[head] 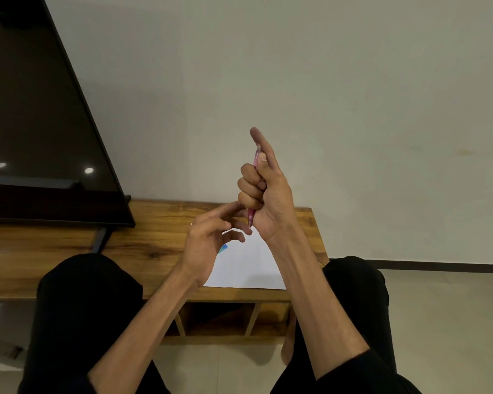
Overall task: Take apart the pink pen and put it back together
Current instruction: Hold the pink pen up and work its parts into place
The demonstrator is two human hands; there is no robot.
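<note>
1. The right hand point(264, 191) is raised at picture centre, three fingers curled around the upright pink pen point(252, 217), index finger straight up.
2. The left hand point(211, 237), at its 7 o'clock, is loosely open; its fingertips touch the pen's lower end.
3. White paper point(248, 265) lies on the wooden table point(69, 251) beneath; a dark screen point(34, 109) stands at 10 o'clock.

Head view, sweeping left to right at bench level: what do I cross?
Television → left hand → pink pen, upright in the right hand. The white paper lies under both hands, so I leave it unordered.
</note>
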